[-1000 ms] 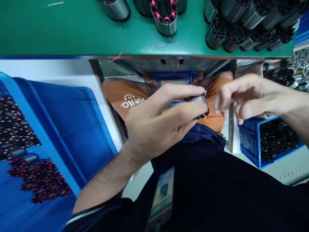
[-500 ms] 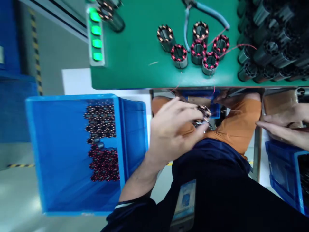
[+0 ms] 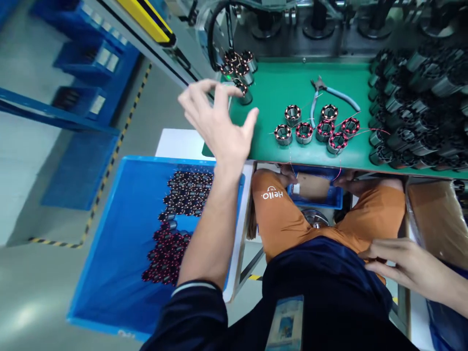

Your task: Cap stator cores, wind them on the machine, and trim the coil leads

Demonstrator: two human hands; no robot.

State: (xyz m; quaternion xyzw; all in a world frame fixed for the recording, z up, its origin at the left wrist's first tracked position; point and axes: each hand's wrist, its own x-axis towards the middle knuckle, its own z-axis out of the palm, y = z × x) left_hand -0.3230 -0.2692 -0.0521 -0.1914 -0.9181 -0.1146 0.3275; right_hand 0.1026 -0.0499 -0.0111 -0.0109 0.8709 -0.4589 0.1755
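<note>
My left hand [image 3: 223, 119] is over the left end of the green work surface [image 3: 266, 92], its fingers spread and nothing in it. Just beyond its fingertips stands a copper-wound stator [image 3: 244, 93], with several more behind it. My right hand [image 3: 395, 258] hovers by my right thigh, fingers loosely apart, with nothing visible in it. On the mat, several stators with copper windings [image 3: 283, 134] and red windings [image 3: 337, 143] stand near the front edge. Pliers [image 3: 320, 87] with blue handles lie behind them.
A blue bin [image 3: 120, 234] at the left holds rows of copper and red stators. Dark stator cores [image 3: 417, 112] are stacked at the right. Machine fixtures [image 3: 318, 29] line the back. A small blue tray [image 3: 332, 199] sits below the table, between my knees.
My left hand has moved up and left, and the stator it held is gone from it. Another copper stator stands in the front group. My right hand has moved down and left. The view has shifted.
</note>
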